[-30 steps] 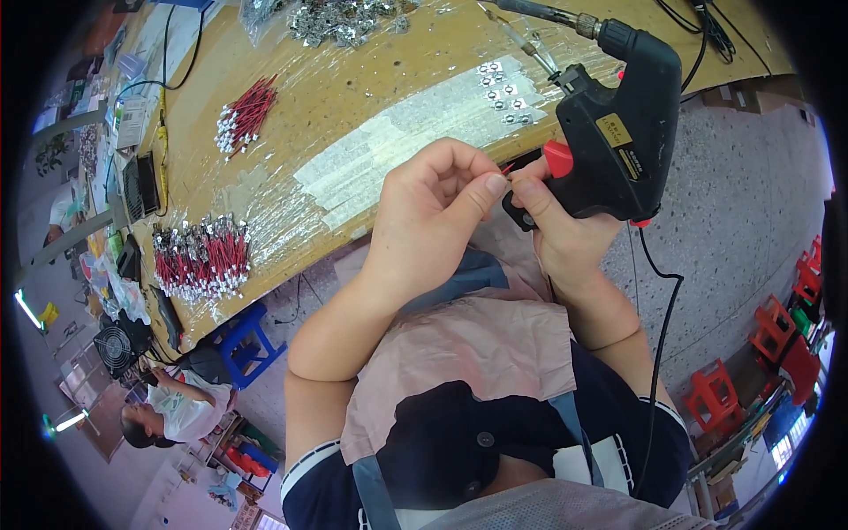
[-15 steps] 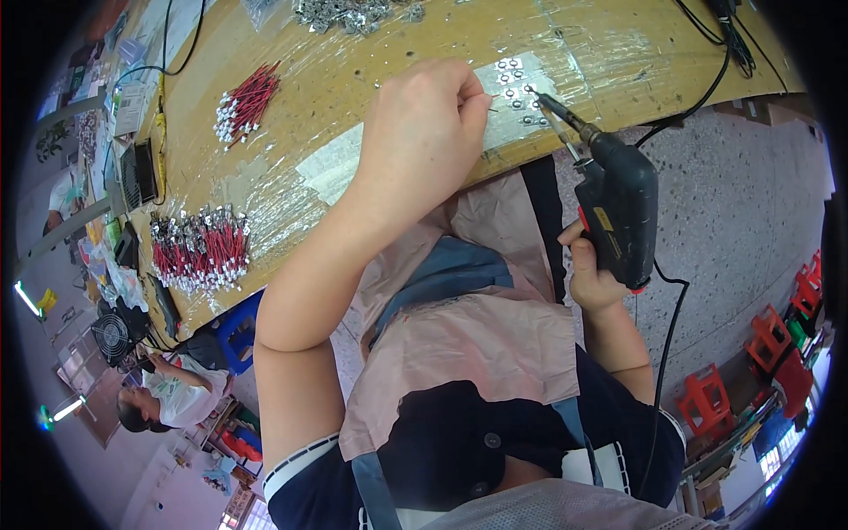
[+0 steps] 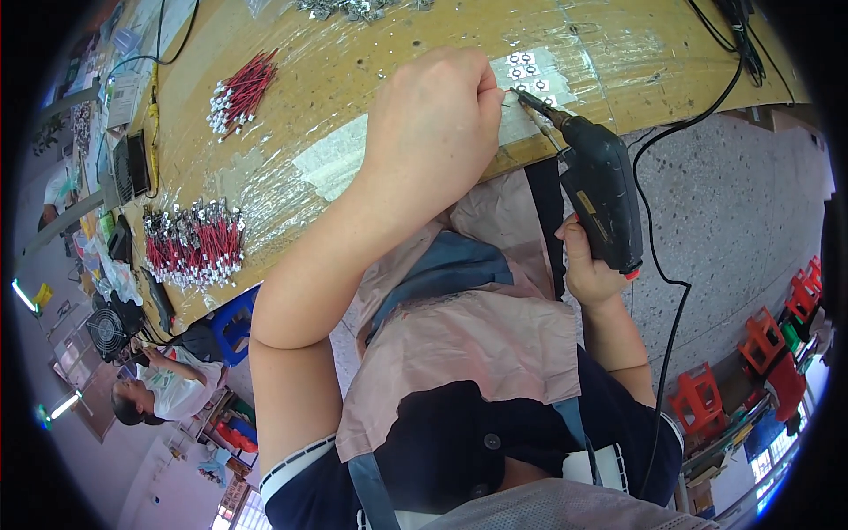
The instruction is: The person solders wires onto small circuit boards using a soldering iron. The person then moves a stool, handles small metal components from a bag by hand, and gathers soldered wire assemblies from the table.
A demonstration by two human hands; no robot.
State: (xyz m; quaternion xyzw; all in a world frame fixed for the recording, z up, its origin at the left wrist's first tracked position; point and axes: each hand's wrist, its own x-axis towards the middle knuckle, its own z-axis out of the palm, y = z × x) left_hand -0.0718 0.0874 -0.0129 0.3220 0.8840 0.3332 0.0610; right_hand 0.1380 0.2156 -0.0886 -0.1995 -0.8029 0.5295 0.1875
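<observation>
My right hand [image 3: 594, 274] grips a black soldering gun [image 3: 605, 194] by its handle, with its nozzle pointing up and left. The gun's tip is among small metal tabs [image 3: 521, 72] set in rows on a pale taped strip [image 3: 331, 163] near the table edge. Closed in a pinch, my left hand [image 3: 433, 124] is just left of the tip. A thin wire end [image 3: 505, 99] pokes out from its fingertips; the rest of the wire is hidden by the hand. Whether tip and wire touch is too small to tell.
Left on the table [image 3: 318, 88] lie a bundle of red wires [image 3: 247, 88] with white connectors and a larger pile of such wires [image 3: 194, 243]. Loose metal parts [image 3: 353, 7] sit at the far edge. A black cord [image 3: 649, 194] hangs right. Another person [image 3: 168, 389] sits lower left.
The soldering gun has shifted left, bringing its tip closer to my left fingertips. My left hand has moved slightly right, still pinching the wire. The view has shifted a little.
</observation>
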